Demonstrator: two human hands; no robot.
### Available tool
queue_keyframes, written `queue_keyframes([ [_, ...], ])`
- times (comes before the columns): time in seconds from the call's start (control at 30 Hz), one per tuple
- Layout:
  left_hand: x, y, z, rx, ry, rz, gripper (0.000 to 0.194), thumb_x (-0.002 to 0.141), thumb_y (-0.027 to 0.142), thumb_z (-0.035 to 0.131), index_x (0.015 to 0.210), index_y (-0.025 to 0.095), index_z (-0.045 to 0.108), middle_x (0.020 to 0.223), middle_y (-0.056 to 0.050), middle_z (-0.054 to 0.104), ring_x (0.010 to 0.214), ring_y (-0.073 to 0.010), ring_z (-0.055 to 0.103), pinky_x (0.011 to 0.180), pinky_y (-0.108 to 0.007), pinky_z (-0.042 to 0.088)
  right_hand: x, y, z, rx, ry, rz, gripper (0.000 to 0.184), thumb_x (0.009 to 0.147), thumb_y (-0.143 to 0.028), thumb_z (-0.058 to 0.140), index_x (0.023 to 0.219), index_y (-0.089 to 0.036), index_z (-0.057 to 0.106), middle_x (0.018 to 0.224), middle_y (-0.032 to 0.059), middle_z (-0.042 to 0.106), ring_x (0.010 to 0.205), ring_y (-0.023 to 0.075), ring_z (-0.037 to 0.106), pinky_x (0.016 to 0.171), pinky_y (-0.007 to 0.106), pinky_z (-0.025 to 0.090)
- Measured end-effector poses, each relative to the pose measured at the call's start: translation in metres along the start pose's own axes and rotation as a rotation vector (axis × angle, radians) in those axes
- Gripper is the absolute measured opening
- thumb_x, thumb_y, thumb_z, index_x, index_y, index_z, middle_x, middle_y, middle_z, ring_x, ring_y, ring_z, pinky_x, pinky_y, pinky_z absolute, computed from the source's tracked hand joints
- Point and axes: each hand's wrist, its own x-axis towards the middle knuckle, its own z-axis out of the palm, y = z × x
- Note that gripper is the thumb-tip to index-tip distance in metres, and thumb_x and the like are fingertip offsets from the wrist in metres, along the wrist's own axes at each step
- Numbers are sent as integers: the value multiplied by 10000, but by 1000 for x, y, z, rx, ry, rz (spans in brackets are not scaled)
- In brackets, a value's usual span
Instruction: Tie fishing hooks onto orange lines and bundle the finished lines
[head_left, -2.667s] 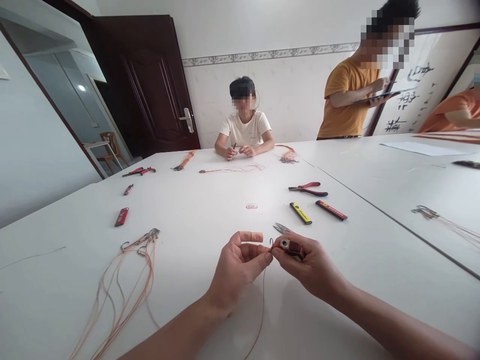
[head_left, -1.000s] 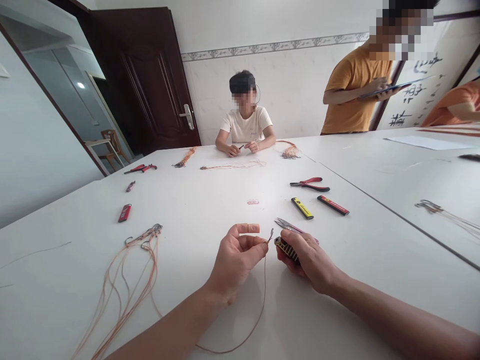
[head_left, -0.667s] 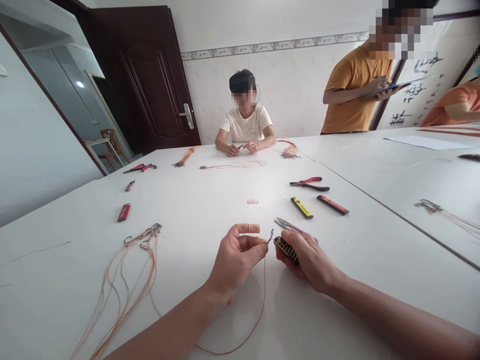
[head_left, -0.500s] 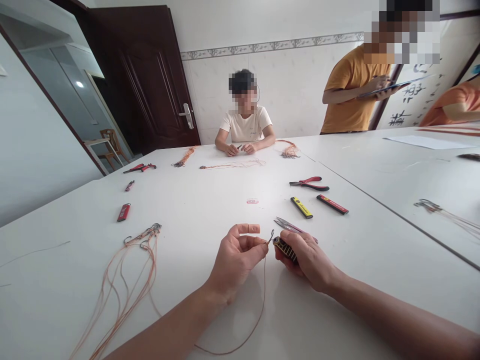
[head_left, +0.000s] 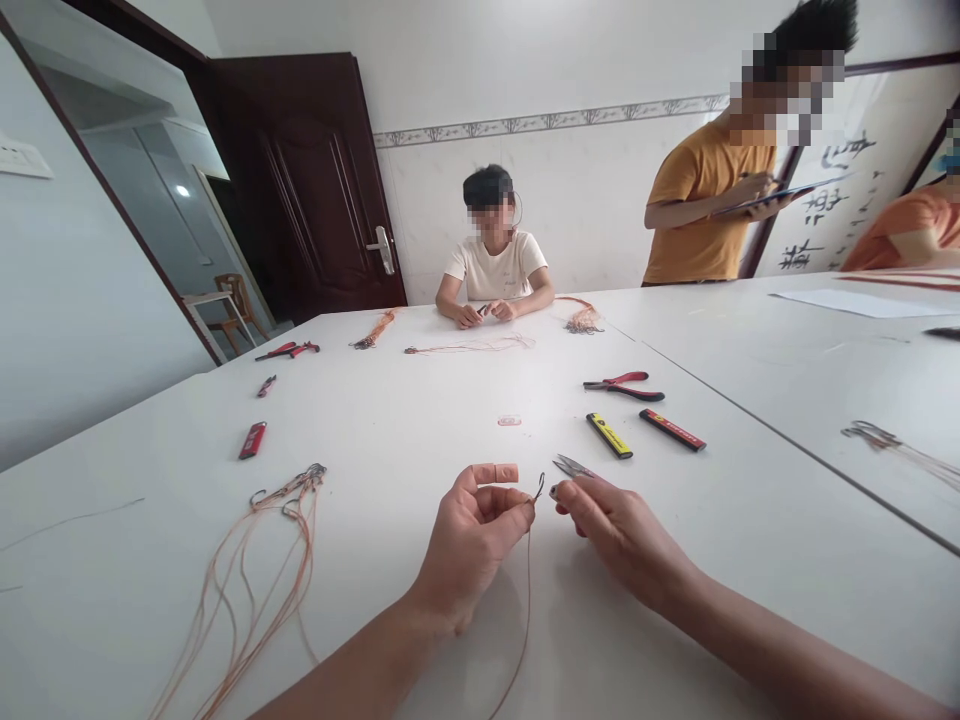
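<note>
Between thumb and fingertips, my left hand [head_left: 476, 545] pinches a dark fish hook [head_left: 540, 487], its bend sticking up. An orange line [head_left: 528, 600] hangs from the pinch down to the near table edge. My right hand [head_left: 619, 535] is closed around a lighter [head_left: 555, 492]; only its top end shows, a short gap right of the hook, and no flame is visible. Just behind that hand lie thread snips [head_left: 576, 467], partly covered. To the left, a bundle of hooks [head_left: 306, 480] with long orange lines [head_left: 247, 620] rests on the table.
On the white table [head_left: 420, 420] lie a yellow lighter [head_left: 609, 436], a red one [head_left: 673, 429], another red lighter [head_left: 253, 440], pliers [head_left: 626, 386] and more pliers [head_left: 289, 350]. A person [head_left: 495, 265] sits opposite; another [head_left: 705, 200] stands holding a clipboard. More hooks [head_left: 870, 433] lie right.
My right hand has turned, so the lighter's black-and-gold patterned body is now hidden in the fingers. The hook stays in my left hand. The view has tilted up slightly.
</note>
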Motion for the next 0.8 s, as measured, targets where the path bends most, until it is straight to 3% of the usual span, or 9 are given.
queue_keyframes([
  [0.13,1,0,0,-32,35,19,266,713,193,601,959,210,501,759,16,565,711,-85,504,682,-220,402,5,11,6,-467,-1,-207,307,818,-444,418,665,-190,499,686,32,530,652,174,481,578,299,369],
  [0.23,0,-2,1,-44,26,29,263,715,175,593,959,209,501,766,17,563,738,-86,520,717,-222,414,5,13,9,-571,18,-341,199,784,-372,508,707,-192,541,739,47,553,736,210,487,651,359,382],
  [0.33,0,-4,2,-25,10,86,252,722,175,584,956,211,499,774,13,561,761,-97,528,736,-234,423,0,6,7,-412,63,-369,113,794,-288,488,793,-219,578,781,43,580,801,215,498,703,378,386],
  [0.53,-3,-5,3,153,9,207,230,727,195,568,949,208,510,813,-17,563,761,-131,541,711,-270,447,-12,-14,-1,185,-63,-38,181,794,-344,469,782,-216,596,774,22,604,751,168,542,644,276,429],
  [0.8,-5,-7,4,265,9,310,263,710,162,562,963,219,522,774,-6,576,746,-128,544,740,-285,444,-14,-13,1,365,-82,42,185,779,-372,508,790,-199,574,747,17,591,707,150,531,605,255,426],
])
